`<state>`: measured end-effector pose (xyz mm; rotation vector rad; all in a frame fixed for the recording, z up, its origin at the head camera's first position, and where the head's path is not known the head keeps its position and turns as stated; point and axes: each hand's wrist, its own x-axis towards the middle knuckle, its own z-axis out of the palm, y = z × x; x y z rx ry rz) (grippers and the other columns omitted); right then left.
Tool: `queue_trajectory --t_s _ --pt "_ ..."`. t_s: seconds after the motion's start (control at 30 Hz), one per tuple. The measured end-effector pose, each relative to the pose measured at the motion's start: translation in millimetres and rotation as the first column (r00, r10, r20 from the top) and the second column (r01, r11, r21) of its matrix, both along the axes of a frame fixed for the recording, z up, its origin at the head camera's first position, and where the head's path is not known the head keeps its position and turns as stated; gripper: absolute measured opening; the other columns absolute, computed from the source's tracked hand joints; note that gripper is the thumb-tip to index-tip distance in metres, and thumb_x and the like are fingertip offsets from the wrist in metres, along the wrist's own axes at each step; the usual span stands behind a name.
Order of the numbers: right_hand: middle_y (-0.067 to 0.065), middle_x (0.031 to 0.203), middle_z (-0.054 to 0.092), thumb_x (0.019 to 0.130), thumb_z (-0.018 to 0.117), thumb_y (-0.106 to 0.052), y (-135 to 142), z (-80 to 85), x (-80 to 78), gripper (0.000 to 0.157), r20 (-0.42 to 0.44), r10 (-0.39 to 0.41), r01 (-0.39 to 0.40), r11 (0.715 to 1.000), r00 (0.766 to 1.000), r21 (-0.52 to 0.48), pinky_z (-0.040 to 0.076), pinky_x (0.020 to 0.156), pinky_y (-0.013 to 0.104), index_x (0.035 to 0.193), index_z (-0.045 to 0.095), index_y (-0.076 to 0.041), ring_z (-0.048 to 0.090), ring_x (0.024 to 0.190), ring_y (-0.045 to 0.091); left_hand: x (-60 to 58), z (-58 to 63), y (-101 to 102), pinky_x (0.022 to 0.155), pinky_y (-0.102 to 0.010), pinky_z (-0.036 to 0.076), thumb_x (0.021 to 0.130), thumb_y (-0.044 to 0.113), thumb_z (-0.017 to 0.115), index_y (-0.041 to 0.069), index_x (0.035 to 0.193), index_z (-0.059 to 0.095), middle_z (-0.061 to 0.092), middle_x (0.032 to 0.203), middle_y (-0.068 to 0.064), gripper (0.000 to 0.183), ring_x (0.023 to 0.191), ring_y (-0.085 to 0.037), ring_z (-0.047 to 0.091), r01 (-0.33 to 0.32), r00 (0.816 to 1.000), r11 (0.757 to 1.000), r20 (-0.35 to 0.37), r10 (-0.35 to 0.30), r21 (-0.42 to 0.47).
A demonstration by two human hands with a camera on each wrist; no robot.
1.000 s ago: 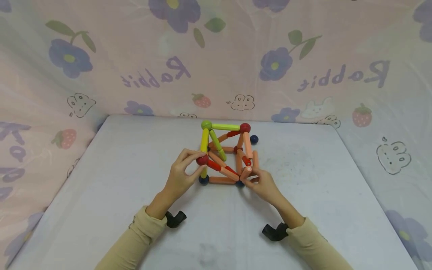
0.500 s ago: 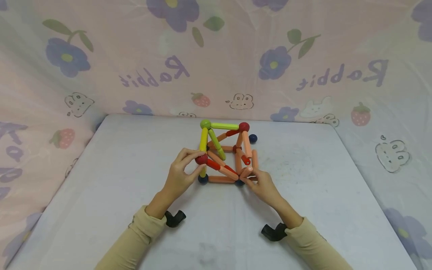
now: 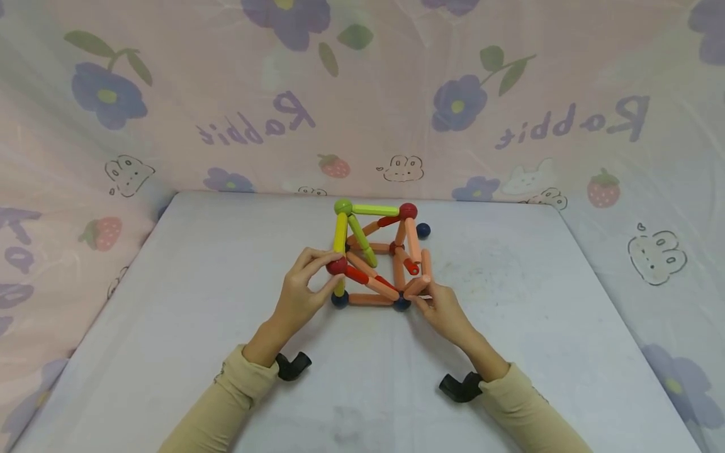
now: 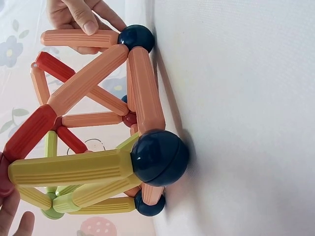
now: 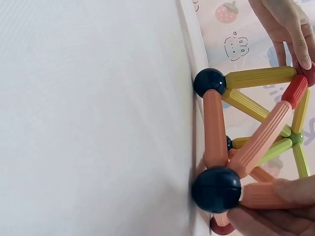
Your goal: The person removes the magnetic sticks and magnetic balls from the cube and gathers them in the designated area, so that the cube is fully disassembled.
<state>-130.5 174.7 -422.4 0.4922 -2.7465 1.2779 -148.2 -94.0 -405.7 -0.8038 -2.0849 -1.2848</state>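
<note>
A frame of magnetic sticks and balls stands on the white table. In the head view my left hand (image 3: 300, 292) pinches the red ball (image 3: 337, 266) at its upper front left corner. Under that ball, a yellow stick (image 4: 71, 167) runs down to a dark blue ball (image 4: 160, 157). My right hand (image 3: 444, 311) pinches a light orange stick (image 5: 263, 195) whose lower end meets the front right dark blue ball (image 5: 216, 189). A red-and-orange diagonal (image 5: 263, 135) joins the red ball to that blue ball. At the back, a lime stick (image 3: 376, 210) links a green ball (image 3: 342, 207) and another red ball (image 3: 408, 211).
A loose dark blue ball (image 3: 423, 231) lies behind the frame on the right. An orange stick (image 3: 427, 264) shows beside my right fingers. Black curved pieces (image 3: 293, 367) sit by both wrists. A printed curtain (image 3: 362, 94) rises at the table's back edge.
The orange stick in my right hand has tipped a little to the right, its upper end now farther from the diagonal. My left hand keeps its hold on the red ball.
</note>
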Motion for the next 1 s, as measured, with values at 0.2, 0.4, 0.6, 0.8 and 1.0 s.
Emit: queue_trajectory --t_s 0.2,0.4,0.6,0.8,1.0 --pt "0.019 0.091 0.068 0.09 0.062 0.0 4.5 1.1 -3.1 0.007 0.028 -0.06 0.062 0.997 0.998 -0.052 0.06 0.072 0.031 0.095 0.059 0.004 0.068 0.086 0.026 0.5 1.4 -0.4 0.097 -0.005 0.043 0.074 -0.006 0.077 -0.002 0.112 0.067 0.06 0.103 -0.015 0.039 0.099 -0.027 0.062 0.004 1.0 1.0 0.001 -0.004 -0.001" --pt "0.027 0.094 0.066 0.092 0.057 0.004 14.8 1.9 -8.5 0.01 0.084 -0.082 0.089 0.992 0.993 -0.091 0.06 0.066 0.03 0.1 0.054 0.01 0.066 0.086 0.037 1.4 1.1 -0.1 0.098 -0.005 0.043 0.074 -0.006 0.077 -0.002 0.112 0.067 0.06 0.104 -0.015 0.039 0.1 -0.027 0.062 0.006 1.0 1.0 0.004 -0.006 0.001" --pt "0.03 0.095 0.065 0.094 0.055 0.002 28.5 -1.7 -18.3 0.025 0.073 -0.12 0.122 0.992 0.99 -0.027 0.057 0.059 0.025 0.115 0.05 0.013 0.066 0.084 0.039 1.1 0.9 0.0 0.098 -0.005 0.042 0.074 -0.006 0.077 -0.002 0.112 0.068 0.06 0.104 -0.015 0.039 0.1 -0.027 0.062 0.001 1.0 1.0 0.002 -0.001 -0.001" --pt "0.032 0.098 0.065 0.095 0.052 0.001 41.0 -7.5 -28.1 0.04 0.113 -0.136 0.136 0.991 0.984 0.004 0.052 0.054 0.018 0.13 0.04 0.015 0.067 0.079 0.036 1.3 1.2 -0.3 0.098 -0.005 0.042 0.075 -0.005 0.077 -0.003 0.112 0.067 0.06 0.103 -0.015 0.039 0.1 -0.028 0.062 -0.002 1.0 1.0 -0.003 0.002 -0.003" --pt "0.032 0.101 0.062 0.096 0.049 -0.003 51.2 -8.4 -37.7 0.046 0.249 -0.172 0.175 0.984 0.953 0.008 0.051 0.055 0.021 0.137 0.034 0.013 0.065 0.073 0.023 1.4 1.8 -0.1 0.098 -0.005 0.042 0.075 -0.005 0.077 -0.003 0.112 0.067 0.06 0.103 -0.015 0.039 0.1 -0.028 0.062 -0.002 1.0 1.0 -0.01 0.002 -0.007"
